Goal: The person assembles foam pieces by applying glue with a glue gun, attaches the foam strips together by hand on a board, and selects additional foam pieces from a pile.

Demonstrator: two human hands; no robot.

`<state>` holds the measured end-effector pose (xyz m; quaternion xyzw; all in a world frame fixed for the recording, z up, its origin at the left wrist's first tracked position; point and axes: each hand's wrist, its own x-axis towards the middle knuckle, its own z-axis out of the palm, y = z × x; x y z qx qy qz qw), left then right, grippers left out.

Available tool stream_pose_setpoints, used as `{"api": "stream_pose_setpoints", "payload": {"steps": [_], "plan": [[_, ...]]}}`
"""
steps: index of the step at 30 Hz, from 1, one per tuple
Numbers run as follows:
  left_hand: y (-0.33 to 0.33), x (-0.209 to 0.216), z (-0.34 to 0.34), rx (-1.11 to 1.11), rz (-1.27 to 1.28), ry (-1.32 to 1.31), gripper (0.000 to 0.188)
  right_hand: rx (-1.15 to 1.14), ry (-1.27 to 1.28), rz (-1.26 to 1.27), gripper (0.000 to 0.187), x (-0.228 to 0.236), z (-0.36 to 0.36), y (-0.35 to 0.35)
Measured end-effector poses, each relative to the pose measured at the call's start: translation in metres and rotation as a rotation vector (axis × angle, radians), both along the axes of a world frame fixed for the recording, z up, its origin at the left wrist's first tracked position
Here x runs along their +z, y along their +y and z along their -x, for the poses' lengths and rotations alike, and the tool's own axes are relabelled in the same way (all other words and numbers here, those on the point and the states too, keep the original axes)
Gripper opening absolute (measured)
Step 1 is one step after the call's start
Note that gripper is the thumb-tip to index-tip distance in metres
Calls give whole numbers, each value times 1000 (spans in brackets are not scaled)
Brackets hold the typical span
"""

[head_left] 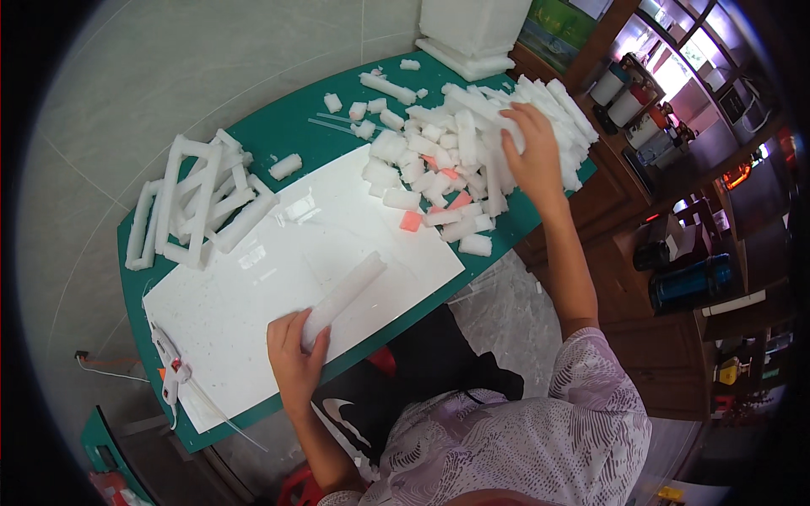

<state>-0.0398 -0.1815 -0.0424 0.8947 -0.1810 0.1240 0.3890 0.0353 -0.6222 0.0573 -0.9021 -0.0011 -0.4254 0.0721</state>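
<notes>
My left hand point(295, 354) is closed around the near end of a long white foam strip point(350, 288), which lies slanting over the white board point(278, 312). At the far right, my right hand point(533, 153) has its fingers apart over a heap of white foam strips point(477, 105). Its fingertips reach the top of the heap; I cannot make out any piece gripped there. Short foam blocks point(402, 199) lie heaped beside it, with a few pink pieces point(410, 221) among them.
Open frames point(192, 198) of joined foam strips stand on the green table point(278, 110) at the left. A white glue gun point(171, 368) with a clear glue stick rests on the board's left end. A white foam box point(472, 34) stands at the back; wooden shelves point(666, 287) are at the right.
</notes>
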Motion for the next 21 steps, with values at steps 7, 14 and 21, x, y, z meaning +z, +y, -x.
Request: {"api": "stream_pose_setpoints", "payload": {"steps": [7,14,21], "plan": [[1,-4,-2,-14,-8,-36,39,215,378,293,33,-19,-63,31],[-1,-3,-1,-11,13,-28,39,91,663,288,33,-23,-89,3],[1,-1,0,-6,-12,-27,40,91,633,276,42,-23,-81,10]]}}
